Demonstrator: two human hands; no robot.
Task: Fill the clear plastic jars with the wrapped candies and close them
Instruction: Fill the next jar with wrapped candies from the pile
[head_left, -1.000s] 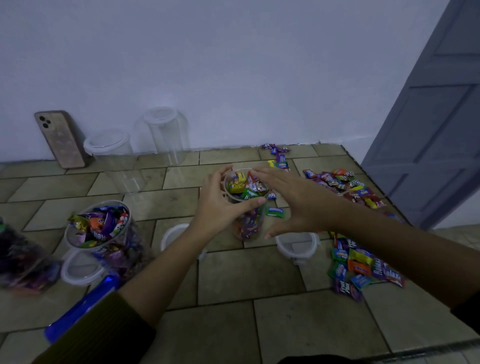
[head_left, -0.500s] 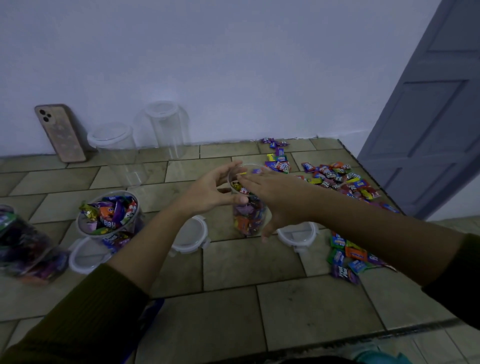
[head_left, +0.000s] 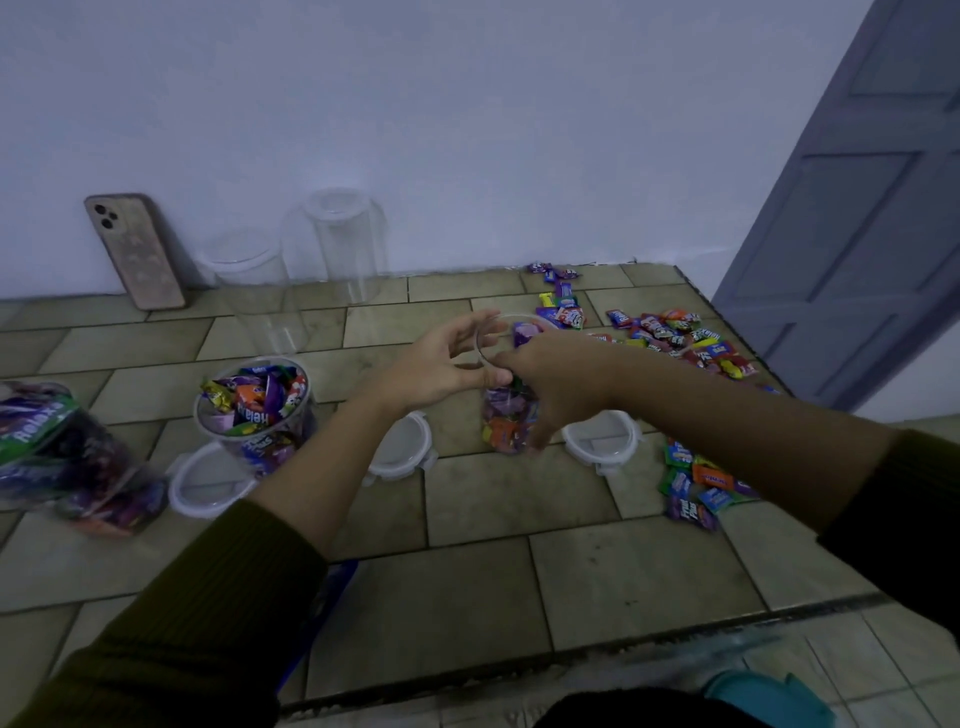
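Note:
A clear jar (head_left: 503, 423), partly filled with wrapped candies, stands upright on the tiled floor at centre. My left hand (head_left: 439, 366) holds its upper part from the left, fingers on the far rim and thumb on the near side. My right hand (head_left: 558, 379) lies over the jar's mouth from the right, fingers stretched across the candies, thumb down the jar's side. Loose wrapped candies (head_left: 680, 338) lie to the right, with more candies (head_left: 696, 486) nearer me. A second jar (head_left: 254, 410), heaped full and uncovered, stands at the left.
Three white lids lie on the floor: one lid (head_left: 208, 483) by the full jar, a lid (head_left: 402, 447) left of the held jar, a lid (head_left: 602, 439) on its right. Two empty jars (head_left: 345, 244) and a phone (head_left: 135, 249) stand against the wall. A candy bag (head_left: 62, 452) lies far left; a door (head_left: 857, 208) stands at right.
My right hand has sunk lower over the jar's mouth, and the candies on top are now mostly hidden under it. My left hand keeps its hold on the jar.

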